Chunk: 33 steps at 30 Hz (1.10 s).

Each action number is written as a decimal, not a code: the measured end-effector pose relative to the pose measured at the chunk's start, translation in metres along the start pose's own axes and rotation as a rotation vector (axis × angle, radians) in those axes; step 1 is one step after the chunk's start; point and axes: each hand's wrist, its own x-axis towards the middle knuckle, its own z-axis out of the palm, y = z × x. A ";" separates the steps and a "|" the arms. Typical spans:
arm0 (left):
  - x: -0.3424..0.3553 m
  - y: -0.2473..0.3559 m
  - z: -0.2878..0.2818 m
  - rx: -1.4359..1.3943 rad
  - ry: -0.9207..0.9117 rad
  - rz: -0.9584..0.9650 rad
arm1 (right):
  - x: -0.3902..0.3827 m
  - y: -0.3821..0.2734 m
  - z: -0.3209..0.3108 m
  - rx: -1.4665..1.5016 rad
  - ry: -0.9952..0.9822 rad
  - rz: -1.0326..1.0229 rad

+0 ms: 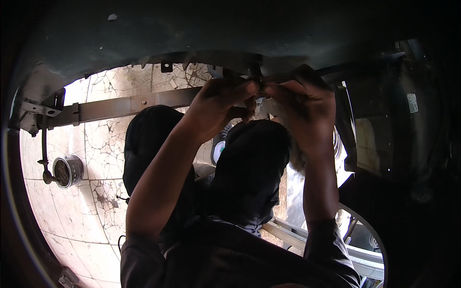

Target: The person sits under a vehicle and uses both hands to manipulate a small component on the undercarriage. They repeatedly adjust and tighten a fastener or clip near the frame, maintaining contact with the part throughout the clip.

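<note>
From where I stand, the person is working tucked in under a big dark panel [158,33] that fills the top of the frame, both hands up at its lower edge. The left hand [213,103] and right hand [309,103] meet just above the middle of the frame, fingertips nearly touching around a small dark part [260,89]. The right thumb and fingers are bunched together as if pinching; the left fingers are curled, thumb toward the right hand — but whether either really grips that part I can't tell, it's too dim in there.

I'd call this close fingertip work at the panel's edge, and the next move seems to call for a steady, light touch, one hand bracing while the other adjusts, mostly by feel.

A rusty metal bar [129,104] runs in from the left behind the hands, and the knees [254,153] sit below them. Over at the left of the frame, a tin [76,170] stands on the cracked tile floor [103,158] — well apart from the hands
</note>
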 end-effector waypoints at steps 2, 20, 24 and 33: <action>0.000 -0.007 -0.003 -0.035 -0.032 0.003 | -0.006 -0.003 -0.002 0.022 0.000 -0.024; 0.002 -0.007 -0.002 -0.041 -0.064 -0.004 | -0.012 0.011 0.003 0.082 0.065 0.034; 0.000 -0.003 -0.005 -0.024 -0.019 -0.009 | 0.000 0.006 0.008 0.226 0.040 0.094; 0.000 -0.009 -0.004 -0.088 -0.023 -0.026 | -0.005 -0.001 0.006 0.255 0.042 0.103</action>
